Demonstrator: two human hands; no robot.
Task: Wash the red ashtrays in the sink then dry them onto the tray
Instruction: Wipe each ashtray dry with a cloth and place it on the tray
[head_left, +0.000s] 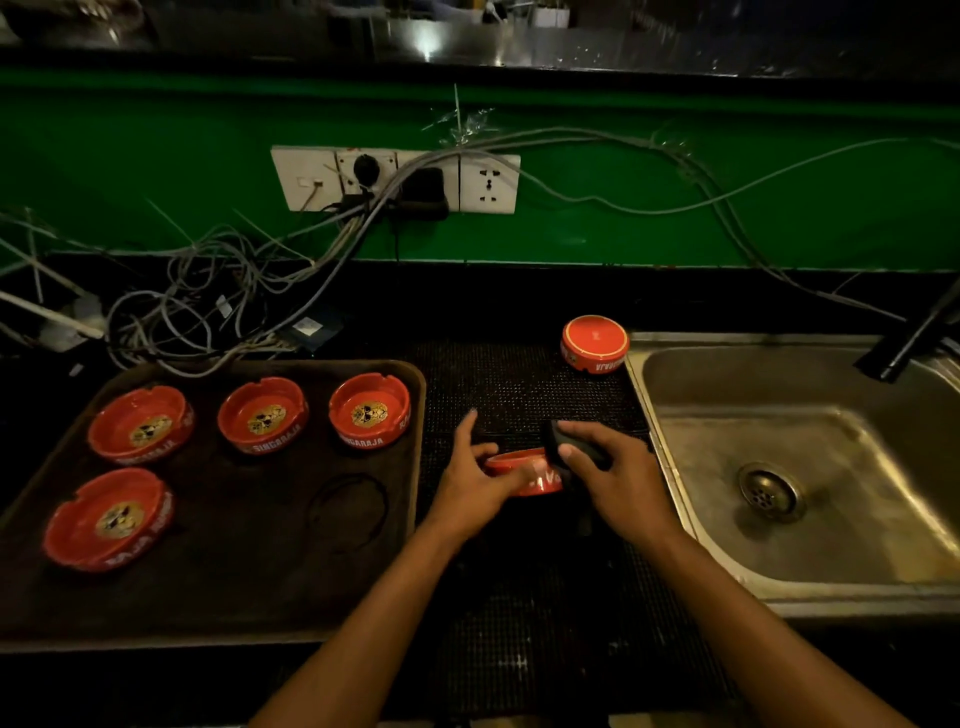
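My left hand holds a red ashtray above the black mat between the tray and the sink. My right hand grips a dark cloth against the ashtray's right side. Several red ashtrays sit upright on the brown tray, among them one at its far right and one at its near left. Another red ashtray lies upside down on the mat by the sink's far left corner. The steel sink is at the right, its basin holding nothing.
A black faucet leans over the sink's far right. Tangled grey cables lie behind the tray, under a white socket strip on the green wall. The black mesh mat covers the counter between tray and sink.
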